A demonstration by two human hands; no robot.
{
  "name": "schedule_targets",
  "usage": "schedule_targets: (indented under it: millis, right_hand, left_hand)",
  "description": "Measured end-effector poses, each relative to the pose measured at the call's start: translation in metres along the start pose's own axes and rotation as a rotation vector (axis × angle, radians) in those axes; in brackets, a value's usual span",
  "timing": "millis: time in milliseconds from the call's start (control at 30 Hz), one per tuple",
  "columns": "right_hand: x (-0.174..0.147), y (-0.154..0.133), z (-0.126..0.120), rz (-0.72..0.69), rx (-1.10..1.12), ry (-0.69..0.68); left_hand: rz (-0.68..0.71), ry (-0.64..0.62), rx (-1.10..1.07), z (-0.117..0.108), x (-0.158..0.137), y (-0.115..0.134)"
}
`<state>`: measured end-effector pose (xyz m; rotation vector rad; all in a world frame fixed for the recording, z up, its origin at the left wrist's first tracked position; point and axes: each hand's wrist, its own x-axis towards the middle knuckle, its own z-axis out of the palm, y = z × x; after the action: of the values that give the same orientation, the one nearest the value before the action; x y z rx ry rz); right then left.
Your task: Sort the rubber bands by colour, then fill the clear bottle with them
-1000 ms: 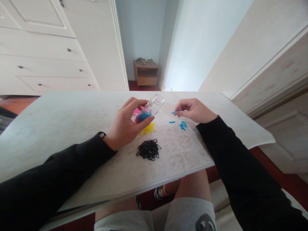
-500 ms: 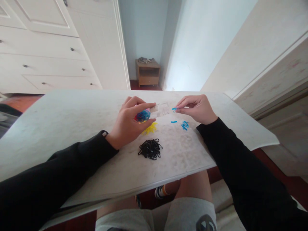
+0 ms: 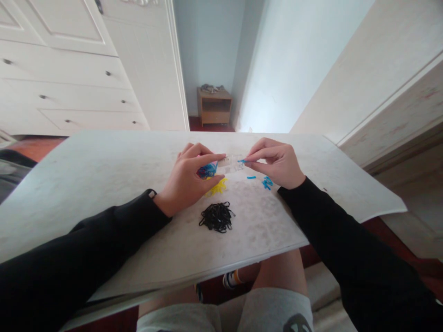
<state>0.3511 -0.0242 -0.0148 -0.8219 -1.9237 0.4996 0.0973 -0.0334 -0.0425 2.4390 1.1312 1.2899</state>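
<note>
My left hand (image 3: 187, 180) grips a clear plastic box (image 3: 232, 165) on the table, with thumb along its near side and index finger along its far side. Blue and red rubber bands (image 3: 207, 170) show at the box's left end, partly covered by that hand. Between thumb and fingertips, my right hand (image 3: 278, 161) pinches a small blue rubber band (image 3: 242, 161) at the box's right end. Below the box lie a single blue band (image 3: 251, 177) and a small blue pile (image 3: 267, 182). Yellow bands (image 3: 218, 186) sit partly under my left thumb.
A heap of black rubber bands (image 3: 217, 216) lies nearer the front edge of the white table (image 3: 138, 258). White drawers (image 3: 86, 92) stand beyond on the left. A small wooden cabinet (image 3: 214, 106) is against the far wall.
My right hand has moved left with the blue rubber band, bringing it to the box's right end. My left hand keeps its hold on the box.
</note>
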Motion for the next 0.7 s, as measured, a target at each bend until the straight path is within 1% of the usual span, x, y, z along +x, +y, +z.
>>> schedule_targets:
  millis: [100, 233, 367, 533, 633, 700]
  right_hand:
    - [-0.001, -0.0019, 0.0029, 0.035, 0.012, -0.019]
    - [-0.0018, -0.0036, 0.0043, 0.088, 0.049, -0.011]
    - [-0.0014, -0.0038, 0.0036, 0.036, 0.068, -0.043]
    - [-0.0014, -0.0034, 0.0038, -0.043, 0.038, -0.041]
    - [-0.002, -0.0034, 0.0048, -0.045, 0.074, -0.054]
    - [-0.0019, -0.0028, 0.0037, -0.038, 0.077, -0.036]
  left_hand:
    - [0.003, -0.008, -0.011, 0.0003, -0.0002, 0.0004]
    - [0.004, -0.018, -0.019, 0.0003, -0.0001, 0.0011]
    - [0.004, -0.022, -0.015, 0.0, 0.0002, 0.0015]
    - [-0.006, -0.028, -0.009, -0.0002, 0.0001, 0.0025]
    - [0.001, -0.026, -0.011, 0.0002, -0.0001, 0.0026]
    - [0.01, -0.013, -0.011, 0.0007, 0.0001, 0.002]
